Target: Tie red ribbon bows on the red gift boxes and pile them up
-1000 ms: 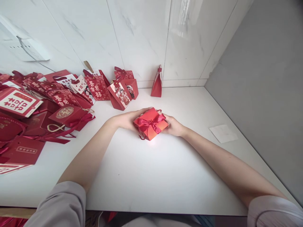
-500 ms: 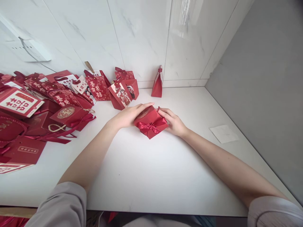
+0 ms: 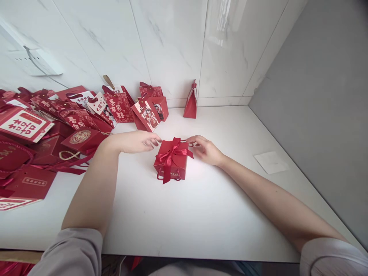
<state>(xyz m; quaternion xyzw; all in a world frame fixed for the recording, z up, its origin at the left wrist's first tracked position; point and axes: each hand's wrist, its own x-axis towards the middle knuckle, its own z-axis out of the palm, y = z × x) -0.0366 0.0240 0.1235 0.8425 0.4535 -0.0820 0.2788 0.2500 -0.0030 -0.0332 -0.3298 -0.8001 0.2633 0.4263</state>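
Observation:
A red gift box (image 3: 178, 161) stands upright on the white table, tied with a shiny red ribbon bow (image 3: 173, 152) on its top. Twisted red cord handles show at its front and back edges. To the left of the box, my left hand (image 3: 141, 142) is open, fingers loosely bent, their tips close to its back left corner. My right hand (image 3: 207, 150) is at the back right corner, fingers curved and apart beside the rear cord. Whether those fingertips touch the cord is hard to tell. Neither hand is wrapped around the box.
Many red gift boxes and bags (image 3: 77, 119) crowd the table's left side. A tall, narrow red box (image 3: 191, 105) stands by the marble-look wall, right of a small group of printed boxes (image 3: 146, 113). A white square sheet (image 3: 271, 162) lies at the right. A socket strip (image 3: 43, 61) is on the wall.
The box, held tilted between both hands before, now stands on the table, turned and slightly nearer and to the left. My left hand has let go and moved left; the right has loosened.

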